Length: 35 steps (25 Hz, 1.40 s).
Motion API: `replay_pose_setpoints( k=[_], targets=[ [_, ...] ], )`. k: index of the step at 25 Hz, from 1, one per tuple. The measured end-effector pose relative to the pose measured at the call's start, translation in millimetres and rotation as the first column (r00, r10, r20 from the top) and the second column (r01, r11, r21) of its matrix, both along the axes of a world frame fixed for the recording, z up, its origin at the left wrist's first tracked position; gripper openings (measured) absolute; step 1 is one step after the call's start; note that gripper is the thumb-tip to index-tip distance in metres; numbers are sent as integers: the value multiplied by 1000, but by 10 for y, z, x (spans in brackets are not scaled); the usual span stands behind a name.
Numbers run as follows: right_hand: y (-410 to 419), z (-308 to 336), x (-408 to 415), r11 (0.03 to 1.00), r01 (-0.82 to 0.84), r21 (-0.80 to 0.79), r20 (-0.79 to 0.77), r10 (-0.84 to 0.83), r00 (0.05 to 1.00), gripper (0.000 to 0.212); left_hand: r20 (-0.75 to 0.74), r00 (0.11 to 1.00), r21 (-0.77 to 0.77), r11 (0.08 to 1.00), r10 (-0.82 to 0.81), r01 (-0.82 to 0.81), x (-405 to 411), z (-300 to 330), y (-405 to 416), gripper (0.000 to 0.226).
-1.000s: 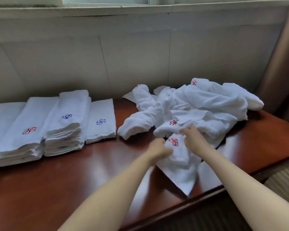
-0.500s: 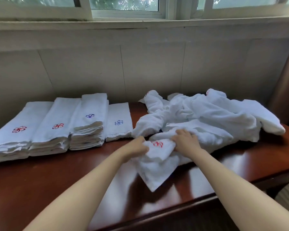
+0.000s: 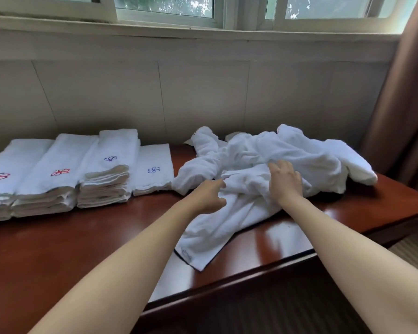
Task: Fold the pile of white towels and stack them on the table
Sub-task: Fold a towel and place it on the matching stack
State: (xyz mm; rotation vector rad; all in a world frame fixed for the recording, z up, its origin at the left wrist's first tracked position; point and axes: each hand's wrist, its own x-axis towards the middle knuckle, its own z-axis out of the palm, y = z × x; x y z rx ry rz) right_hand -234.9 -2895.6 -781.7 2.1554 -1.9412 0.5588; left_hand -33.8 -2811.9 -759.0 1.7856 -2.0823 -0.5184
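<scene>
**Both hands on the loose towel heap**

The table [image 3: 58,256] carried the pile of white towels [image 3: 287,160], rumpled beneath and beyond the fingertips. Folded stacks [image 3: 65,179] lay well to the left of the fingers, bearing red and blue pinwheel emblems; a small corner label near the wrists was unreadable. The right hand [image 3: 285,182] rested spread on the cloth. The left hand [image 3: 209,196] had loosely curled fingers touching it, holding nothing clearly.
</scene>
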Motion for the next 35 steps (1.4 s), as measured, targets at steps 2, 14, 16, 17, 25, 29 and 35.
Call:
replay_pose_setpoints(
  k=[2, 14, 16, 17, 25, 29, 35],
  targets=[
    [-127, -24, -98, 992, 91, 91, -8, -91, 996, 44, -124, 991, 34, 999, 38, -34, -60, -22, -61, 44],
    [-233, -124, -29, 937, 90, 338, -41, -80, 996, 31, -549, 777, 326, 935, 309, -141, 127, -317, 94, 10],
    [-239, -123, -25, 976, 26, 216, 34, -34, 999, 28, -607, 725, 349, 929, 326, -125, 75, -257, 71, 10],
    [-238, -79, -46, 986, 19, 165, 99, -36, 994, 28, -620, 713, 360, 926, 327, -112, 26, -220, 48, 14],
    [-228, -149, -143, 945, 109, 307, 70, -136, 988, 30, -561, 775, 375, 924, 293, -77, -114, -180, -5, 23],
    [-189, -59, -141, 964, 196, 181, 213, -233, 949, 25, -582, 757, 375, 924, 298, -75, -94, -181, -23, 26],
    [-235, -30, -34, 964, 37, 265, 240, -103, 965, 38, -641, 670, 434, 897, 376, -87, -205, -165, -25, 31]
  ],
)
